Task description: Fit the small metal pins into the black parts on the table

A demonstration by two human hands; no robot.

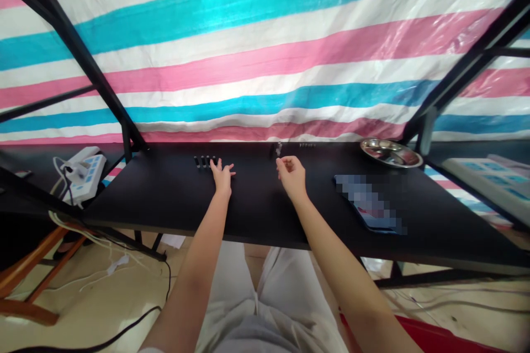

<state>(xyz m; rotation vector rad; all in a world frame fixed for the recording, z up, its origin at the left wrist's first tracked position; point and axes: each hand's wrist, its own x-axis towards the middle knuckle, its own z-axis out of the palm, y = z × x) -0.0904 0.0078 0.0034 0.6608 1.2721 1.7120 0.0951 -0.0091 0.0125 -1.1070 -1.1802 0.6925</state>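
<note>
My left hand (pixel 222 177) is over the black table with its fingers spread. Its fingertips reach the right end of a row of several small dark cylinders with pale ends (pixel 203 162); whether they touch the last one I cannot tell. To the right, my right hand (pixel 293 177) is closed, thumb and forefinger brought together. What is between them, if anything, is too small to make out. Just beyond these fingertips stand small silvery pieces (pixel 279 148). A short line of tiny pale bits (pixel 307 145) lies near the table's back edge.
On the right of the black table (pixel 256 215) are a shiny metal dish (pixel 391 154) and a blurred-out flat phone-like object (pixel 368 204). A white power strip (pixel 86 176) with cables sits at left. Black frame posts (pixel 95 80) rise before a striped sheet (pixel 265 71).
</note>
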